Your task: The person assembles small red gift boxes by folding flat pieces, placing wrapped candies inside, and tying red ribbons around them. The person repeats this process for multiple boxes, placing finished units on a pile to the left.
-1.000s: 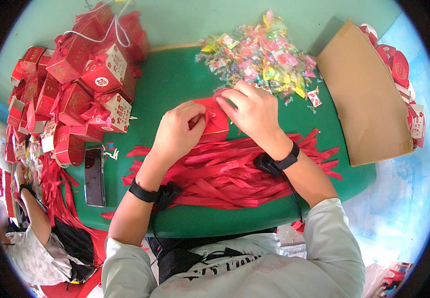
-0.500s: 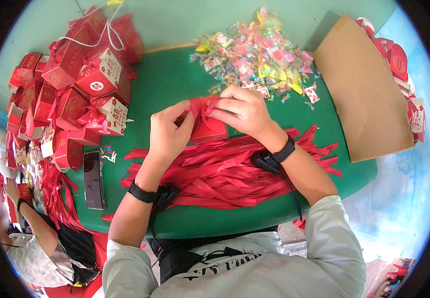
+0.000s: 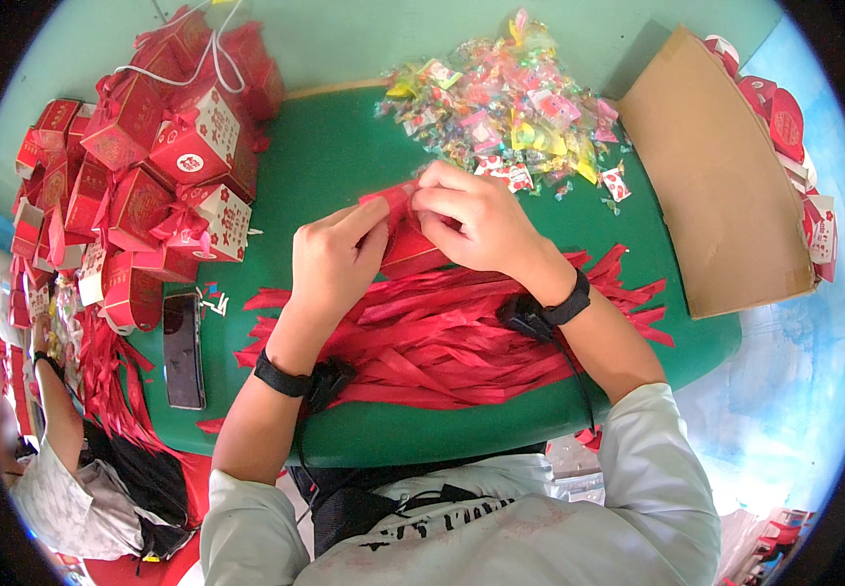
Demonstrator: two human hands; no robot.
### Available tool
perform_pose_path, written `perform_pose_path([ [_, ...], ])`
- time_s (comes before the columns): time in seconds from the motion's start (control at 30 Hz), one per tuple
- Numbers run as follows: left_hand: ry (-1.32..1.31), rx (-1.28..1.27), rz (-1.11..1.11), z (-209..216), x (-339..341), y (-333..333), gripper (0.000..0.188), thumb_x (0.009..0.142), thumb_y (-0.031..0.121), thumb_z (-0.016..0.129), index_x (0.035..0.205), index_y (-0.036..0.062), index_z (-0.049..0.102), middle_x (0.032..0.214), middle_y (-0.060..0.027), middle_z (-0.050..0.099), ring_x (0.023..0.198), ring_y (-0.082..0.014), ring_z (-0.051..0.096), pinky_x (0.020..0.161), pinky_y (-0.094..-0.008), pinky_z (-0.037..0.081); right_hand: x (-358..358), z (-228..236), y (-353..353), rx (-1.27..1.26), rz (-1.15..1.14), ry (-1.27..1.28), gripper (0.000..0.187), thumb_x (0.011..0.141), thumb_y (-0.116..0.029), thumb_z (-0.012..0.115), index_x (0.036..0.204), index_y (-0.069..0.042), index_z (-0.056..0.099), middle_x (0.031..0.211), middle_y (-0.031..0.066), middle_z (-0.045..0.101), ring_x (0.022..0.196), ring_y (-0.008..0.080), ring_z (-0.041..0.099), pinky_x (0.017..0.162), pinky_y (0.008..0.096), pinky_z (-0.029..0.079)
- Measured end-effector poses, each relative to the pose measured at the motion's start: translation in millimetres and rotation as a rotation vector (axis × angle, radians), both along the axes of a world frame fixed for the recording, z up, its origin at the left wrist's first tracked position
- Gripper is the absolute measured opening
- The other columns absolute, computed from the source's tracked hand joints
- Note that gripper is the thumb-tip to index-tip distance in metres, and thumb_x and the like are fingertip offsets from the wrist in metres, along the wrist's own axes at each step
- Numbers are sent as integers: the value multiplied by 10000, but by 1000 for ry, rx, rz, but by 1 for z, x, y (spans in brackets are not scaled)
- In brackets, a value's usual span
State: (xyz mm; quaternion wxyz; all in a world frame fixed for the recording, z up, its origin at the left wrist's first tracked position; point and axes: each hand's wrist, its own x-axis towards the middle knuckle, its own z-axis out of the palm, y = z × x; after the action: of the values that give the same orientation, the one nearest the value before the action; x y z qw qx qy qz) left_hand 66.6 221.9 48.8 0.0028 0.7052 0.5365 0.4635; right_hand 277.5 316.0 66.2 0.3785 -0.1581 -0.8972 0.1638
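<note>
A small red gift box (image 3: 411, 252) sits on the green table, partly covered by my hands. Over its top, a red ribbon (image 3: 392, 202) is gripped on both sides. My left hand (image 3: 338, 256) pinches the ribbon at the left, its thumb and forefinger pressed together. From the right, my right hand (image 3: 474, 217) holds the ribbon with curled fingers; the fingertips are partly hidden. Just in front of the box lies a wide heap of loose red ribbons (image 3: 422, 352), under my wrists.
Stacked red gift boxes (image 3: 129, 210) rise at the left, with a black phone (image 3: 184, 350) beside them. Wrapped candies (image 3: 510, 112) are piled at the back. A brown cardboard sheet (image 3: 716, 186) leans at the right. Another person's arm (image 3: 59, 405) is at the lower left.
My hands have drawn the ribbon from a loop into a flatter, tighter band over the box. The other person's arm at the left has shifted upward.
</note>
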Motion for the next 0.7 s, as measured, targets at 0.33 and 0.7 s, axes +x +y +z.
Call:
perform_pose_path([
  [0.33, -77, -44, -48, 1, -3, 2, 162, 974, -14, 695, 1121, -1, 762, 911, -204, 732, 789, -376, 740, 719, -399, 582, -4, -15, 10, -49, 33, 119, 113, 928, -152, 864, 988, -78, 804, 1031, 65, 728, 784, 273, 742, 680, 379, 595],
  [0.7, -396, -166, 60, 6, -5, -1, 136, 972, 6, 620, 1042, -15, 734, 764, -118, 683, 685, -167, 667, 668, -328, 530, 4, -14, 16, -23, -60, 265, 143, 930, -132, 815, 904, -32, 716, 1050, 125, 711, 909, 310, 708, 800, 390, 575],
])
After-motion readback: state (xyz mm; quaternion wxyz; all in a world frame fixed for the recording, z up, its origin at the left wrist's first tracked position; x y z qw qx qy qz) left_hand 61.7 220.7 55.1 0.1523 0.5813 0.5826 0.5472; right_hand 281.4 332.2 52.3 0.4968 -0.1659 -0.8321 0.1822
